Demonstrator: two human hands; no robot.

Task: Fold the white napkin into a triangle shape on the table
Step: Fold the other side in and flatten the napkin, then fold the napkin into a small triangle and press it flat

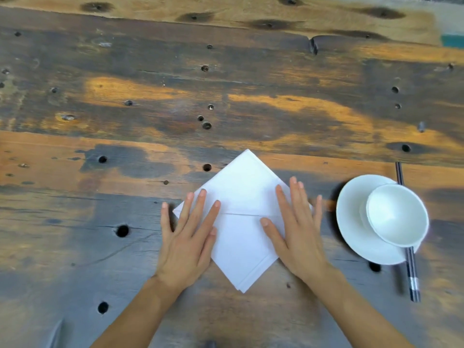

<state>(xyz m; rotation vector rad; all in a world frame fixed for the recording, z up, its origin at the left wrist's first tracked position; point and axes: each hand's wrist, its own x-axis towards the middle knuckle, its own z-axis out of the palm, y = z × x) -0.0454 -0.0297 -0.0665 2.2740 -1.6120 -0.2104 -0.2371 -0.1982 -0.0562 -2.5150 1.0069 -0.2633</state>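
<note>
White napkin [242,209] lies as a diamond near the table's [175,101] near edge, one corner pointing away, one toward the person, a crease running across its middle. Left hand [187,237] and right hand [297,232] press flat on its side corners, fingers spread, gripping nothing. Just right sits a white plate [351,222] bearing a bowl [396,217], with chopsticks [411,270] passing beneath. Beyond, the worn, hole-pocked planks lie bare and wide.

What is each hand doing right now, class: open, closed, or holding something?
Left hand: open, fingers spread, flat on the white napkin, gripping nothing.
Right hand: open, flat on the napkin's right side, gripping nothing.
</note>
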